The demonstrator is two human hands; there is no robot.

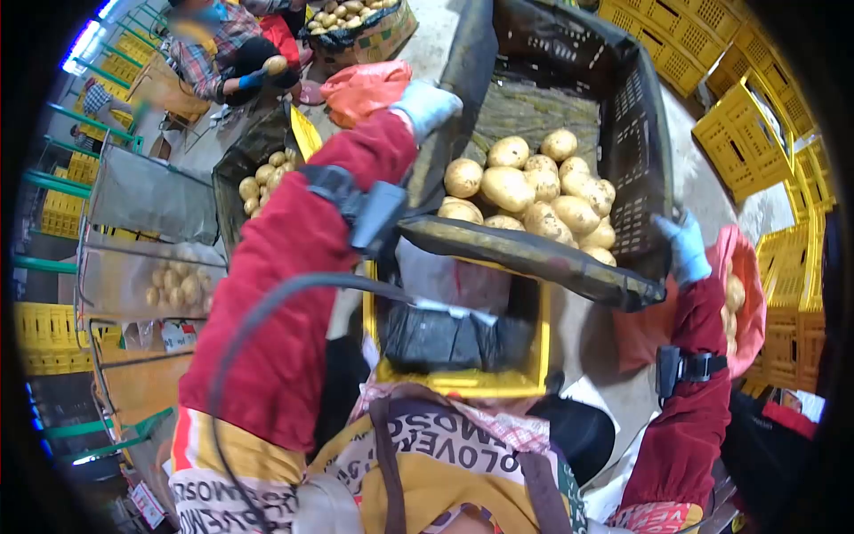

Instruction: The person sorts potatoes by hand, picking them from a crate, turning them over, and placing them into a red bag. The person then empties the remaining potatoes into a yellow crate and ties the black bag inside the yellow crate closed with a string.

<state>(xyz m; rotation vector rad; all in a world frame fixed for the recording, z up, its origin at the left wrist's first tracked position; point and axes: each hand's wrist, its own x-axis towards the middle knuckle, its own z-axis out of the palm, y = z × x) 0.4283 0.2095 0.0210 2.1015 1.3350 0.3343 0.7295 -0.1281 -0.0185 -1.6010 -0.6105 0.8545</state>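
A dark plastic crate (654,151), its edges wrapped in black cloth or sheeting, is held in front of me. Several potatoes (507,189) are gathered at its near end, and the far part of its floor shows bare. My left hand (427,109), in a light blue glove, is closed on the left rim. On the right side, near the front corner, my gloved right hand (683,249) grips the crate; some of its fingers are hidden. Below the crate's near edge stands a yellow crate (463,383) with dark plastic and pale sheets inside.
A pink-red sack of potatoes (743,303) stands at my right. To the left are a dark-lined container of potatoes (267,182) and an orange-red sack (365,89). Yellow crates (743,133) are stacked at right. A co-worker (236,53) holds a potato at upper left.
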